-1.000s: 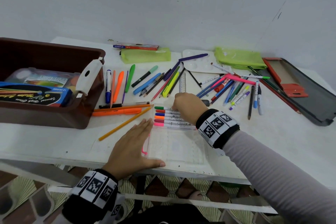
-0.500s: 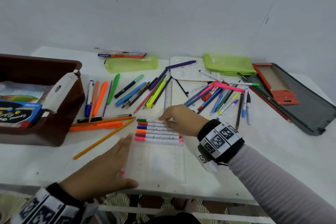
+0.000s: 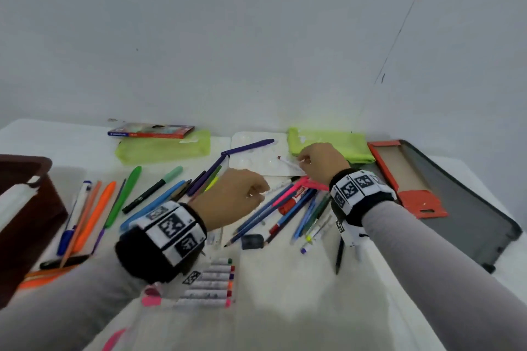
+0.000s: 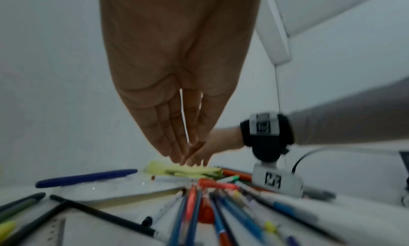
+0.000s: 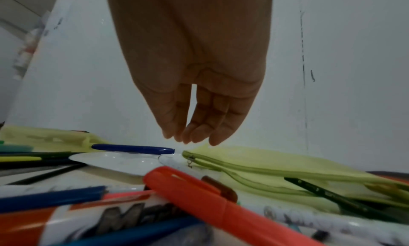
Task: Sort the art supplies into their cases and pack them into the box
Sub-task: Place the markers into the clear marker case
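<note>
Left hand (image 3: 233,196) – fingers straight, together, empty, above slim pens (image 3: 288,208); right hand (image 3: 322,162) likewise, over glossy white palette (image 3: 256,157).

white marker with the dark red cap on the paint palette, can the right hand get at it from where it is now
Probably yes: the right hand hovers just beside the white marker with the dark red cap, which lies uncovered on the white plastic paint palette.

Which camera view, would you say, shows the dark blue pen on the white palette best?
The head view: the whole dark blue pen lies across the white palette. Both wrist views show it low and side-on, sharper from the right wrist.
</note>
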